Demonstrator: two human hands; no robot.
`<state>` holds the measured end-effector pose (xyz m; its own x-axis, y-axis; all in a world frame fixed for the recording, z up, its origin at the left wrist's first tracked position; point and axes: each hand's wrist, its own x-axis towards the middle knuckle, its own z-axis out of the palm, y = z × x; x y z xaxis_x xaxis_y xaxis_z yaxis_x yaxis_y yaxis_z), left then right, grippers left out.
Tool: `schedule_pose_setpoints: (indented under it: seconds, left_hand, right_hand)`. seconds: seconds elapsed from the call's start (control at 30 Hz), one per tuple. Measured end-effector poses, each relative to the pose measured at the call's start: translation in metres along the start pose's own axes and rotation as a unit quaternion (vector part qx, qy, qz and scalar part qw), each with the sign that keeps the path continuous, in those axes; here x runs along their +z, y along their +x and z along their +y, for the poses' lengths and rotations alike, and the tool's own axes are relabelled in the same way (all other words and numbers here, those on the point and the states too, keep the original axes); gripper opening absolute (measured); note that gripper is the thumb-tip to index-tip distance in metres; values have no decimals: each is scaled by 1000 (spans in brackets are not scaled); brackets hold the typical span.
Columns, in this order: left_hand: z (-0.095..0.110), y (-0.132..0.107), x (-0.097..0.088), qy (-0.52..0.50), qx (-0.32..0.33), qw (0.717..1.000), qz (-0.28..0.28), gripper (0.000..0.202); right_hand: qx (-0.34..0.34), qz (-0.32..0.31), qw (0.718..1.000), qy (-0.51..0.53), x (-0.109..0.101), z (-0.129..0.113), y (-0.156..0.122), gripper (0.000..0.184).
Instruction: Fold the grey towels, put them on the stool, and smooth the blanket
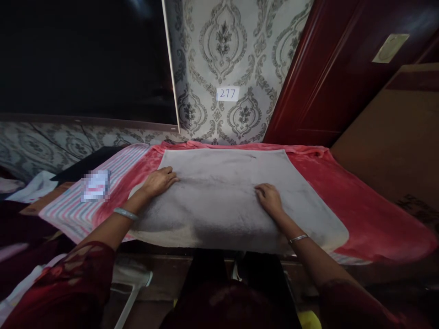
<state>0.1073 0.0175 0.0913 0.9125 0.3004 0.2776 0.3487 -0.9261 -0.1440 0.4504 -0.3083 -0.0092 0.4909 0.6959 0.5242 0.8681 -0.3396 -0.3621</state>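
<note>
A grey, plush-looking cloth (212,205) is spread over a larger red blanket (346,196). My left hand (159,180) is on its left part, fingers curled together against the fabric. On the right part, my right hand (270,198) has its fingers bent inward, with the thumb near the fingertips. Both hands appear to pinch the cloth; the fingertips are partly hidden. A faint crease runs across the cloth between them. Its near edge hangs in a shallow curve close to my body.
The red blanket's striped side (68,208) shows at left, with a blurred-out item (96,186) on it. Behind are a large dark screen (85,59) and a patterned wall (222,41) bearing a "277" label (227,93). A brown box (398,132) stands at right.
</note>
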Motion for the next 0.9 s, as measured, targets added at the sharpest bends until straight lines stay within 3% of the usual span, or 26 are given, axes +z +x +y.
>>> schedule_pose_setpoints:
  seconds: [0.2,0.33,0.4,0.53,0.67,0.77,0.9]
  left_hand:
    - [-1,0,2,-24,-14,999,29,42]
    - [5,-3,2,16,-31,999,28,37]
    - [9,-4,5,14,-32,999,26,31]
    - [20,-12,14,-7,-40,999,1,23]
    - [16,-28,17,-60,-68,996,-15,30]
    - [-6,-38,11,-91,-189,978,-6,36]
    - [-44,-43,6,-116,-401,909,-18,34]
  right_hand:
    - [-92,-88,990,63,27,-92,40,29]
    - [-65,-130,989,27,48,-151,56,44]
    - [-49,-153,987,4,57,-166,57,37]
    - [-50,-169,984,-23,71,-171,48,13]
    - [-74,-127,989,-25,80,-165,40,13]
    - [-78,-101,992,-23,84,-163,37,14]
    - [-79,-91,992,-25,86,-164,35,15]
